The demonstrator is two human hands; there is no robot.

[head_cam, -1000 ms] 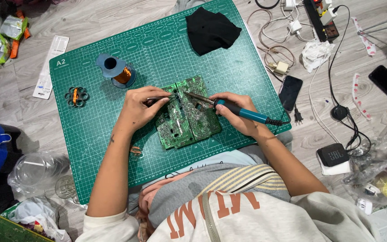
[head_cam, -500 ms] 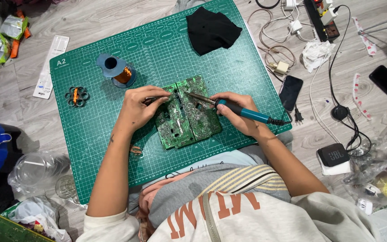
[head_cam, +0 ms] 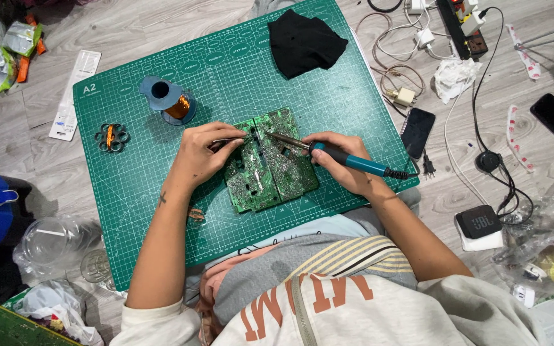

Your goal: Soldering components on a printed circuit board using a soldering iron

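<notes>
**Soldering iron tip on the circuit board, tweezers at the same joint**

Your right hand [head_cam: 344, 168] was wrapped around the teal-handled soldering iron [head_cam: 341, 157] in a pen-like hold, with the tip resting on the green circuit board [head_cam: 270, 173] near its upper edge. Your left hand [head_cam: 201, 156] was pinched on thin metal tweezers [head_cam: 231, 140], points at the same spot as the iron tip. The board lay flat on the green cutting mat [head_cam: 226, 83], just below its centre.

Risks, as I judged them:
- Fingertips of both hands sat close to the hot tip, so a slip of the tweezers could have meant a burn.
- The board looked unclamped, so pressure from the iron could have shifted it and smeared the joint.
- The iron's cord trailed right of the board toward a phone [head_cam: 417, 132] and loose cables [head_cam: 392, 77]. A snag there could have jerked the tip.

Containers, relative to the board:
- Clear plastic jar [head_cam: 49, 240], lower left, off the mat. I couldn't tell what it contained.
- Copper wire spool [head_cam: 168, 101], upper left, carrying wound wire.
- Black cloth [head_cam: 304, 40] lay above the board.
</notes>
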